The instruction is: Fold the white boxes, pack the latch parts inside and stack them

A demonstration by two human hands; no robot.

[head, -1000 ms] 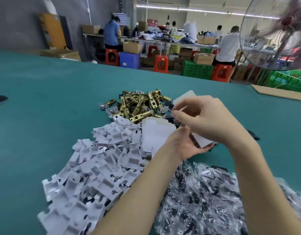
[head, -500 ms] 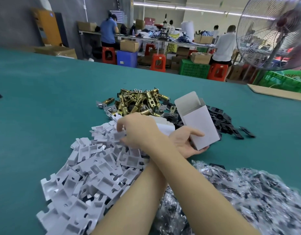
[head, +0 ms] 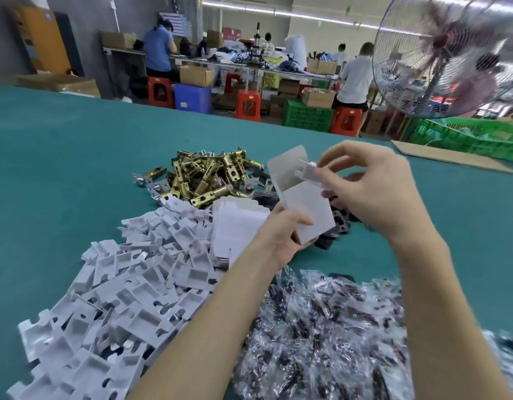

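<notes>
A worker at a packing bench holds a folded white box [head: 307, 210] upright over the table, its top flap [head: 287, 166] standing open, while a white die-cut insert [head: 311, 174] sits at the box's mouth, partly inside; what else the box holds cannot be seen. The left hand [head: 281, 235] grips the box at its lower end, fingers curled round it. The right hand [head: 373, 186] pinches the insert between thumb and fingertips, the other fingers curled loosely. Behind the box lies a heap of brass latch parts [head: 209, 177], with small dark parts [head: 339, 223] scattered just beside them. A stack of flat white boxes [head: 238, 229] rests to the left of the held one, next to a wide spread of white inserts [head: 119, 298] running toward the near edge. Clear plastic packets [head: 321, 327] with dark contents are piled under the forearms. The green table [head: 62, 168] reaches back to a workshop where people work at long benches among cardboard cartons [head: 196, 75], red stools [head: 248, 103] and green crates [head: 307, 115]; a standing fan [head: 448, 56] fills the upper right, and a flat cardboard sheet [head: 451, 160] lies at the table's far edge.
</notes>
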